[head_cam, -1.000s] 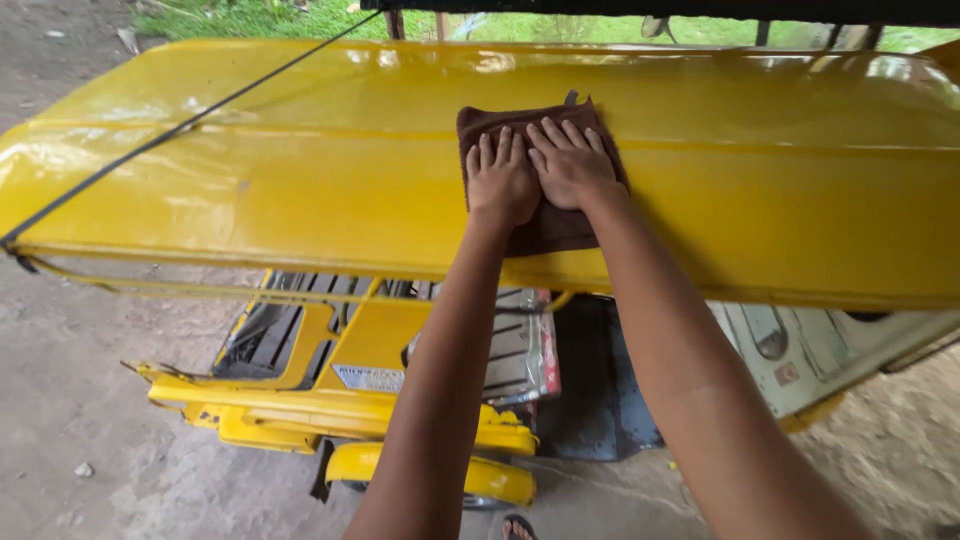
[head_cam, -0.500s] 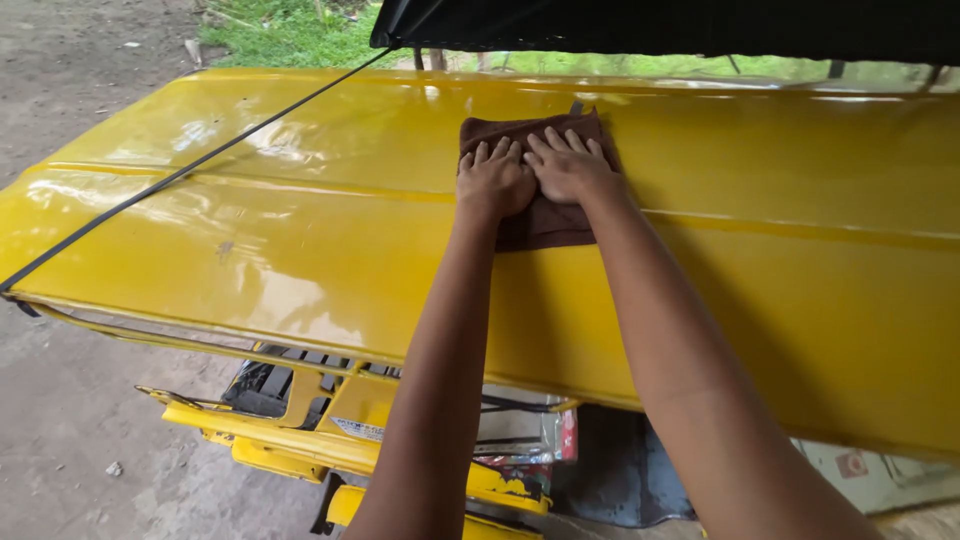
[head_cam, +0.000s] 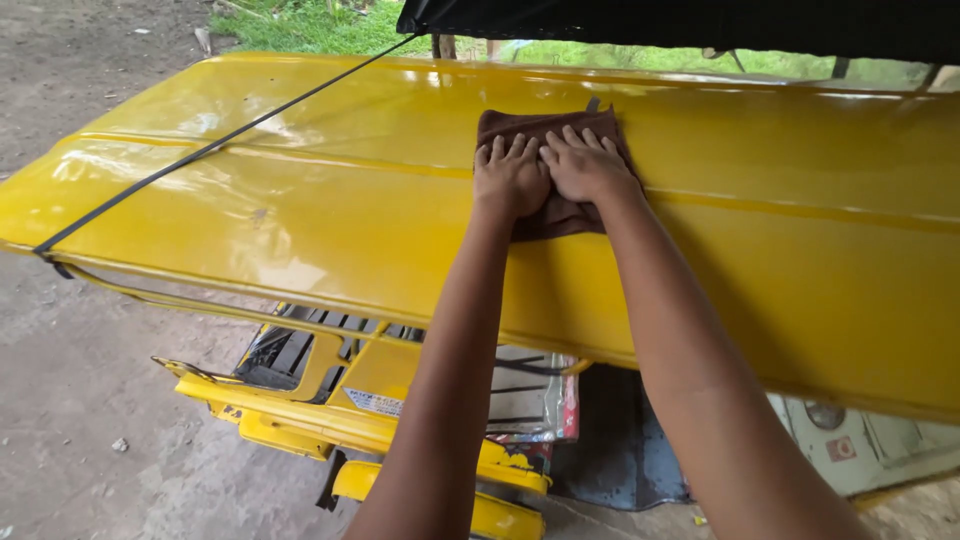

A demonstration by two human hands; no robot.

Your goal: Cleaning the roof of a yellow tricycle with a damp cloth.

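Note:
A dark brown cloth [head_cam: 560, 215] lies flat on the glossy yellow roof panel [head_cam: 300, 190] of a small vehicle. My left hand [head_cam: 508, 177] and my right hand [head_cam: 587, 164] press down on the cloth side by side, palms flat, fingers pointing away from me. Both arms reach out over the near edge of the roof. Part of the cloth shows above my fingertips and below my wrists.
A thin black strap [head_cam: 210, 150] runs diagonally across the roof's left part. Below the roof are the yellow vehicle frame [head_cam: 300, 410] and a bumper. Bare dirt ground [head_cam: 80, 400] lies to the left, grass [head_cam: 300, 25] beyond, and a dark awning [head_cam: 700, 25] overhead.
Both hands and the cloth stay together on the roof's far part; over the second they slid away from me up the panel. The view shifted slightly.

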